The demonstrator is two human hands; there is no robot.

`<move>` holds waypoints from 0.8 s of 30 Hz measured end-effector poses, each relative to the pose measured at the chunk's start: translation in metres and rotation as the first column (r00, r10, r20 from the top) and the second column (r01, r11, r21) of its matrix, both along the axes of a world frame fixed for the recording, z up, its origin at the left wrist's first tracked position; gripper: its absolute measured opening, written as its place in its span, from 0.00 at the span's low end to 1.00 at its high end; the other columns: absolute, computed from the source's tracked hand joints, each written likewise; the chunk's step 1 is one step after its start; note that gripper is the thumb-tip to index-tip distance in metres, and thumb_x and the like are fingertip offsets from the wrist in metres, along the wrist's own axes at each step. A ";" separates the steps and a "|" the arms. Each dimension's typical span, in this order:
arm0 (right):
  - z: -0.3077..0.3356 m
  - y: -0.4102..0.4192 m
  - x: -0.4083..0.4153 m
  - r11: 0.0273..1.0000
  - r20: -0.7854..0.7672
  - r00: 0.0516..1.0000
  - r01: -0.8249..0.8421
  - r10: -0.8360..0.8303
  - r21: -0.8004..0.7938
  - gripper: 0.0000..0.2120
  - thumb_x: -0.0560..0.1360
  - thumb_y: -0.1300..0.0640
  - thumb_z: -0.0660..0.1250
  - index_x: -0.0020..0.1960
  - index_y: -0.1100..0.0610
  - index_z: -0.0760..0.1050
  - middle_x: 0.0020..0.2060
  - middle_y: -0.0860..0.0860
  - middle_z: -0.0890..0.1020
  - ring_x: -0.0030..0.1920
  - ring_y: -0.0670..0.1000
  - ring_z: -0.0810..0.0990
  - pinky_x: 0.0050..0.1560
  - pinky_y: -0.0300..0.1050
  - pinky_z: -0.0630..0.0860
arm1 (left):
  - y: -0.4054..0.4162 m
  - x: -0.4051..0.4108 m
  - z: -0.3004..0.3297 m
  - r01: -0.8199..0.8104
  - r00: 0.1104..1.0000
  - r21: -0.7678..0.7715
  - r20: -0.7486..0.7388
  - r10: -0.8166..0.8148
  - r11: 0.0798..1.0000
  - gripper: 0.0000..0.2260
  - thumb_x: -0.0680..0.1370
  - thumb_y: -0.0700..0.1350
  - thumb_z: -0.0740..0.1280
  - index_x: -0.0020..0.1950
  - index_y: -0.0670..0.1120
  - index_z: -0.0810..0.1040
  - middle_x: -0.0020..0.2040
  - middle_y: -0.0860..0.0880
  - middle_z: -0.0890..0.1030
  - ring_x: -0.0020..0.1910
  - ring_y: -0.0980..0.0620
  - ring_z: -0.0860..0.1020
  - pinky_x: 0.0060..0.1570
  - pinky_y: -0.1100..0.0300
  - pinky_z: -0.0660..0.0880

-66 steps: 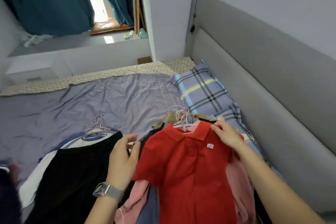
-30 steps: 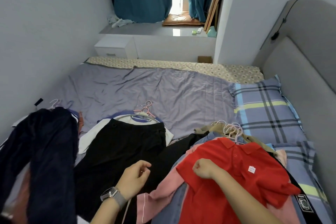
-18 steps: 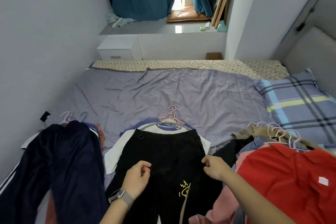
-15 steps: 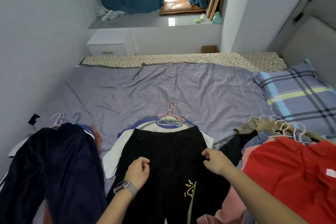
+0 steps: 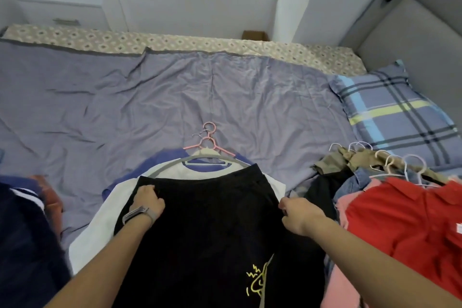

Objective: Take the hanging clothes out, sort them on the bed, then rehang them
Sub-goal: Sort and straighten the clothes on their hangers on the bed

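Observation:
Black trousers [image 5: 212,227] with a small yellow print lie on top of the middle pile, over a white and blue shirt [image 5: 175,170] on a grey hanger [image 5: 200,159] with a pink hanger [image 5: 208,141] behind it. My left hand [image 5: 147,199] grips the left end of the trousers' waistband. My right hand [image 5: 297,212] grips the right end. To the right a red polo shirt [image 5: 405,230] tops a pile of clothes with several white hangers [image 5: 390,160]. Dark navy clothing [image 5: 22,245] lies at the left.
The purple bedsheet [image 5: 175,97] stretches bare beyond the piles. A plaid pillow [image 5: 392,112] lies at the right against the grey headboard [image 5: 412,40]. A white drawer unit [image 5: 62,2] stands past the bed's far edge.
My view swung left from the red polo pile to the middle pile. Both hands left the polo and took hold of the black trousers' waistband ends.

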State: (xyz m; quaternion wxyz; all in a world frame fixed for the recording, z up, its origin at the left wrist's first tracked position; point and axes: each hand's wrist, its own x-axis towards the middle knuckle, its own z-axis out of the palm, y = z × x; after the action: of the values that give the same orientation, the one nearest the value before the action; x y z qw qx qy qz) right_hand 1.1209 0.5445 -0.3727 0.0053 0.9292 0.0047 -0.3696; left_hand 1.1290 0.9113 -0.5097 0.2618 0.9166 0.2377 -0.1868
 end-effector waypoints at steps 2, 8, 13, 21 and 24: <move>-0.010 0.003 0.003 1.000 -0.008 1.000 0.000 0.000 -0.017 0.22 0.75 0.56 0.60 0.69 0.52 0.66 0.65 0.55 0.70 0.63 0.58 0.72 0.61 0.51 0.73 | 0.008 0.019 -0.017 0.001 1.000 0.028 -0.002 -0.001 1.000 0.20 0.69 0.44 0.68 0.59 0.39 0.73 0.59 0.39 0.75 0.57 0.37 0.75 0.55 0.47 0.74; -0.041 0.023 -0.002 1.000 -0.058 0.998 -0.016 0.014 -0.026 0.22 0.76 0.56 0.58 0.70 0.52 0.65 0.67 0.54 0.70 0.67 0.57 0.68 0.64 0.51 0.71 | 0.027 0.043 -0.064 0.087 0.996 0.082 0.001 -0.087 0.993 0.32 0.69 0.52 0.72 0.66 0.37 0.66 0.64 0.37 0.72 0.63 0.37 0.70 0.62 0.47 0.68; -0.061 0.030 -0.008 1.000 -0.083 0.996 -0.029 0.028 -0.006 0.22 0.76 0.56 0.58 0.70 0.51 0.65 0.67 0.53 0.70 0.67 0.56 0.68 0.64 0.50 0.70 | 0.049 0.049 -0.086 0.145 0.989 0.074 -0.001 -0.145 0.987 0.34 0.66 0.59 0.72 0.67 0.47 0.67 0.62 0.42 0.74 0.61 0.39 0.71 0.58 0.43 0.70; -0.068 0.009 -0.021 0.991 -0.040 0.999 0.041 -0.036 0.125 0.22 0.74 0.56 0.57 0.68 0.50 0.67 0.63 0.49 0.74 0.64 0.51 0.71 0.62 0.46 0.72 | 0.022 0.027 -0.045 -0.073 0.996 -0.025 0.049 0.074 0.997 0.16 0.75 0.64 0.59 0.41 0.53 0.76 0.46 0.48 0.76 0.53 0.38 0.71 0.50 0.48 0.66; -0.067 -0.005 -0.037 0.966 -0.017 0.989 0.149 -0.149 0.211 0.20 0.74 0.57 0.59 0.66 0.49 0.70 0.57 0.47 0.76 0.60 0.46 0.74 0.59 0.38 0.71 | 0.005 0.001 -0.010 -0.087 0.965 -0.031 0.244 0.092 0.996 0.20 0.75 0.57 0.65 0.27 0.48 0.73 0.35 0.47 0.75 0.45 0.37 0.74 0.40 0.53 0.68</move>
State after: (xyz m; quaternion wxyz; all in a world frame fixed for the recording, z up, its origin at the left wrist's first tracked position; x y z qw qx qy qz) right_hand 1.0838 0.5390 -0.4402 -0.1217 0.9219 -0.0258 -0.3669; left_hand 1.1300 0.9159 -0.5196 0.3065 0.9182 0.2428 -0.0627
